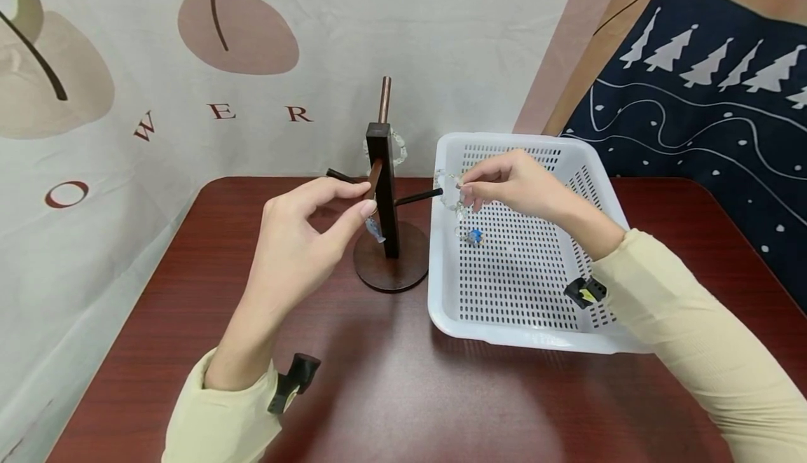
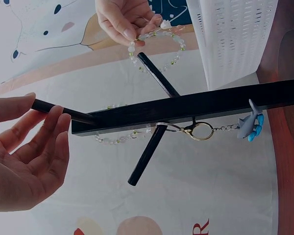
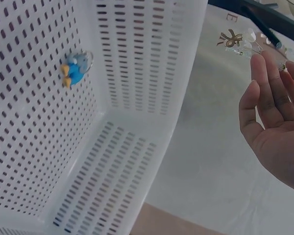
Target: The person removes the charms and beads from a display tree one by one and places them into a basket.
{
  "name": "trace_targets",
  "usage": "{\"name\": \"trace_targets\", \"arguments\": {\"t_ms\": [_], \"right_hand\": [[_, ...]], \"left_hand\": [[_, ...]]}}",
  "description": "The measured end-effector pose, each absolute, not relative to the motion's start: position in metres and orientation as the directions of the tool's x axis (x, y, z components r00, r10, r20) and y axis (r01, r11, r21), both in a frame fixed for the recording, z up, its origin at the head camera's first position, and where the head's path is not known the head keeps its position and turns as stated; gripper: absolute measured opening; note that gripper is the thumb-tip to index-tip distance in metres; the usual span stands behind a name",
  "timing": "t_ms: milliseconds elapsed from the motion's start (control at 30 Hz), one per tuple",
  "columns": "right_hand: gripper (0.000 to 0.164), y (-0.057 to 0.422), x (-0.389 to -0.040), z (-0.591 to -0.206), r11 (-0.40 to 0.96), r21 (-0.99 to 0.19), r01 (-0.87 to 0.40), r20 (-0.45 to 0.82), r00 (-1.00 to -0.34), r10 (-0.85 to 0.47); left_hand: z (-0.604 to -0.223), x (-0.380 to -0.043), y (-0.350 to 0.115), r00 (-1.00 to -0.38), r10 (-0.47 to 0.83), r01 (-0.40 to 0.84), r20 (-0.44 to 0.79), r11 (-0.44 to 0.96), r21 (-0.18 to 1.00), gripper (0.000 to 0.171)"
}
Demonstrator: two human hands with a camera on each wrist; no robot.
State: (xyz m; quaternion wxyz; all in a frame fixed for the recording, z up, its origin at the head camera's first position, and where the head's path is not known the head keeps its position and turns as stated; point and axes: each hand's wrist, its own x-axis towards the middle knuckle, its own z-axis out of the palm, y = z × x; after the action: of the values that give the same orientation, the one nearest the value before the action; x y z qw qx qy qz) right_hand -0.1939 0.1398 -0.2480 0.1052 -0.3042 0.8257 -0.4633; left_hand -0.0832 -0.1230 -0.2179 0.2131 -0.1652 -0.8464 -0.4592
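Dark-brown peg (image 1: 376, 176) pinched in the left hand (image 1: 302, 235); clear beaded bracelet (image 2: 181, 48) pinched in the right hand (image 1: 520, 186).

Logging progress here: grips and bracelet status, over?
Left grip holding front peg. Right grip pinching beaded bracelet near right peg's tip. Nothing seen blocking that tip.

We seem to be in a homelike corner, given the reddish-brown wood-grain desk (image 1: 391, 393), pale printed cloth hanging (image 1: 403, 29) and navy tree-patterned fabric (image 1: 712, 120).
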Motion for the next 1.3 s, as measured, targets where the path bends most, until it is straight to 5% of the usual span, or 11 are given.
{"name": "trace_targets", "arguments": {"t_ms": [1300], "right_hand": [[0.02, 0.177, -0.215, -0.311, 0.565, -0.782, -0.263, -0.097, -0.844, -0.527]], "left_hand": [[-0.218, -0.083, -0.123, -0.86, 0.082, 0.466, 0.504, 0.53, 0.708, 0.015]]}}
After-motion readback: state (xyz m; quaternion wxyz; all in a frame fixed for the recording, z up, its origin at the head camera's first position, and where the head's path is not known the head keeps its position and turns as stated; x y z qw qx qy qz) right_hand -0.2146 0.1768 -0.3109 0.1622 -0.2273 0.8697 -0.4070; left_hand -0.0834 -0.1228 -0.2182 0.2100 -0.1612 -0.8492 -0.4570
